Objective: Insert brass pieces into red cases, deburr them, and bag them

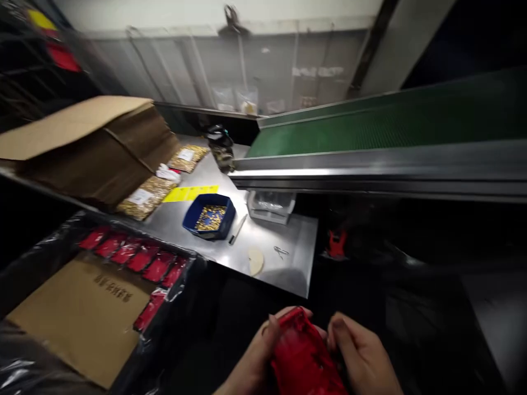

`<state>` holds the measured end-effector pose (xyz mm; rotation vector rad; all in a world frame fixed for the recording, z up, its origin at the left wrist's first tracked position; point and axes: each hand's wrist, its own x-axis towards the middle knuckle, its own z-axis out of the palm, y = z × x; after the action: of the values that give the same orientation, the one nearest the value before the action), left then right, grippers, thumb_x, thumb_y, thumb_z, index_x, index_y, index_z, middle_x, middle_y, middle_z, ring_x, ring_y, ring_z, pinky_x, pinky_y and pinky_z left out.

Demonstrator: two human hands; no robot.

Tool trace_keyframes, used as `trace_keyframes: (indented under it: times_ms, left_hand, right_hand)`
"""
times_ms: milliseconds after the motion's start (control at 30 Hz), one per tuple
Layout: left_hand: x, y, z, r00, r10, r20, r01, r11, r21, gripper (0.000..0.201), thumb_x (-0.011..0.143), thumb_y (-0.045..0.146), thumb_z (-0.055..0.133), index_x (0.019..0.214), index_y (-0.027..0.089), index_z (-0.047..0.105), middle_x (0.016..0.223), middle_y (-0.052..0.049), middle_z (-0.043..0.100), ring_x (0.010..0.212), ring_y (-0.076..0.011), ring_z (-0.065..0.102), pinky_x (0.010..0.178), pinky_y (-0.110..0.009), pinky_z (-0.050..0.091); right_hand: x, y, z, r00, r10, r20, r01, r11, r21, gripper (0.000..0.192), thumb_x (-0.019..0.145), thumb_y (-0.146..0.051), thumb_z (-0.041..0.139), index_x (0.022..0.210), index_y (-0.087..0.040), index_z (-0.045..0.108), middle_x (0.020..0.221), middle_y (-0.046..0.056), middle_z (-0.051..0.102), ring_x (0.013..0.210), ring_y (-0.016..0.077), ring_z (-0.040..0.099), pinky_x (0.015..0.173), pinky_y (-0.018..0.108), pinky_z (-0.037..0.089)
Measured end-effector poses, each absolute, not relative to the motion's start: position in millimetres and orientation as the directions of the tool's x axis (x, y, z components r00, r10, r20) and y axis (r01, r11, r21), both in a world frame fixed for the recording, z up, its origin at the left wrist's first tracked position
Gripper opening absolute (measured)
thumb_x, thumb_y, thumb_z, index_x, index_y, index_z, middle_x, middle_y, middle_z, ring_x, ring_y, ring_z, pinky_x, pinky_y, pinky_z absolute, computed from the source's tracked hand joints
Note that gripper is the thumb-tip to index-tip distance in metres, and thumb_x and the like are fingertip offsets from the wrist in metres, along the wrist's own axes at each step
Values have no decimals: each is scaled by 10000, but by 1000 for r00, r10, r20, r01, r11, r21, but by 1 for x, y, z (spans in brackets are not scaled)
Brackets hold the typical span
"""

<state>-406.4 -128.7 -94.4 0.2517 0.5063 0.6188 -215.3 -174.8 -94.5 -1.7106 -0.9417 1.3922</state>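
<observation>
Both my hands hold one red plastic part (pixel 304 356) at the bottom centre, close to my body. My left hand (pixel 253 362) grips its left side with the thumb on the top edge. My right hand (pixel 362 356) clasps its right side. The part is glossy and somewhat blurred. Ahead on the steel table (pixel 296 247) stands a blue tray (pixel 209 215) of small gold-coloured pieces, well beyond my hands.
A black-lined box at left holds several red parts (pixel 135 255) and a cardboard sheet (pixel 82 312). An open cardboard box (pixel 86 142), bags of gold pieces (pixel 144 196), a pen (pixel 237 229), a clear tub (pixel 270 206) and a green conveyor (pixel 391 126) surround the table.
</observation>
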Motion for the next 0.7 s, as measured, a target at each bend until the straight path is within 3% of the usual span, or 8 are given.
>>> trace_keyframes:
  times_ms: [100,300,400,567,700]
  left_hand:
    - [-402,-133,-81,786,490,-376,-369,861,351,717,869,708,651,1307,140,649,1210,-216,725,1144,-384,699,1018,-507,501]
    - [-390,-134,-88,940,102,-326,29,927,375,1005,568,759,867,1284,86,658,1257,-265,689,1122,-404,694,969,-466,540]
    - [-386,-129,-93,952,-30,-303,157,902,403,1058,551,744,884,1330,68,648,1291,-251,671,1155,-394,669,1017,-451,513]
    - [-383,-123,-94,959,-53,-278,167,899,406,990,615,714,870,1356,98,643,1285,-203,679,1111,-338,674,987,-391,514]
    - [-379,-119,-92,961,-14,-277,140,885,443,847,654,733,832,1183,80,729,1093,-156,717,941,-244,678,864,-293,516]
  right_hand:
    - [-213,-168,-89,209,913,-351,122,-381,-917,478,1001,-637,491,799,-217,594,700,8,589,653,154,567,601,251,443]
    - [-206,-167,-76,-45,924,-380,-250,-379,-891,454,1045,-545,491,851,-173,665,797,59,714,727,145,635,705,251,506]
    - [-205,-172,-78,-42,918,-395,-319,-387,-865,448,1053,-523,491,861,-160,670,796,61,715,727,141,645,718,254,518]
    - [-206,-178,-83,-58,921,-384,-339,-380,-861,472,1060,-525,471,883,-152,700,832,81,733,759,162,673,727,273,532]
    - [-207,-179,-88,-53,927,-372,-326,-368,-871,487,1055,-535,476,849,-154,698,788,72,726,718,160,677,689,263,529]
